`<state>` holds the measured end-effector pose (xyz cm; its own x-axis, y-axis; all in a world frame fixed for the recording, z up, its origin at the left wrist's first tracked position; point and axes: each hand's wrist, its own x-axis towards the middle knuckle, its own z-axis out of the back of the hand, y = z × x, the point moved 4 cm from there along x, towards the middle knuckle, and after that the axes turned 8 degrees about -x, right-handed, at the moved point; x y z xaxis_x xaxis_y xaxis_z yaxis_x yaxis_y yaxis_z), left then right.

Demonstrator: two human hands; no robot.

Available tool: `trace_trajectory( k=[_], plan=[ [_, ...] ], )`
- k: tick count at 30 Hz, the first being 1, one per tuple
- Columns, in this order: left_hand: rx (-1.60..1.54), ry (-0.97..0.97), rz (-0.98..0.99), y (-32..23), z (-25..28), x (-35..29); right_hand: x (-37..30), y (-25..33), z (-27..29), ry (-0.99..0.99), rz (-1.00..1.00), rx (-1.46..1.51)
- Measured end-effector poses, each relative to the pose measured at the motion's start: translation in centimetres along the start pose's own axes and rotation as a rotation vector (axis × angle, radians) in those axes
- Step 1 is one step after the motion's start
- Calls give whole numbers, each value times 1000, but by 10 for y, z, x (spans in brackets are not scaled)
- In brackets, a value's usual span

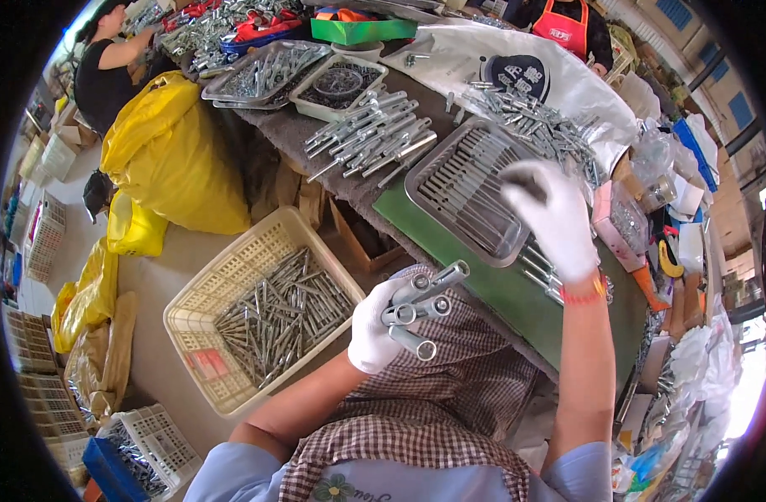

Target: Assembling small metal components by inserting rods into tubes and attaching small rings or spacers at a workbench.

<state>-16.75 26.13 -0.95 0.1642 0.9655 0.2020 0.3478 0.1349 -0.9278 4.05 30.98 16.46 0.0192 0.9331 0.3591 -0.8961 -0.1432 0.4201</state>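
Note:
My left hand (378,325), in a white glove, is wrapped round several shiny metal tubes (415,345), their round open ends facing up and right. Over the right side of a clear plastic tray (422,219) is my right hand (554,219), also gloved, with fingers curved and a gap between them and the thumb; nothing shows in it. Slim metal rods (467,180) lie side by side in that tray. More metal rods (540,272) lie on the green table mat (458,280), partly hidden by my right wrist.
Below the table edge at left stands a cream plastic basket (232,402) of metal parts. Stacked metal tubes (375,134) and loose bolts (538,125) cover the table's far side. A yellow sack (178,159) stands at left. Another person (107,67) works at far left.

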Motion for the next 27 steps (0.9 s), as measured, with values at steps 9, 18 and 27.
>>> trace_trajectory(
  k=[9, 18, 27],
  plan=[
    [-16, 69, 28, 1, 0, 0, 60, -90, -71, 136, -86, -550],
    [38, 31, -60, -8, -9, -2, 61, -93, -65, 150, -34, -390],
    [93, 161, 9, -20, -12, -4, -20, 52, 23, -52, -174, 834]
  ],
)
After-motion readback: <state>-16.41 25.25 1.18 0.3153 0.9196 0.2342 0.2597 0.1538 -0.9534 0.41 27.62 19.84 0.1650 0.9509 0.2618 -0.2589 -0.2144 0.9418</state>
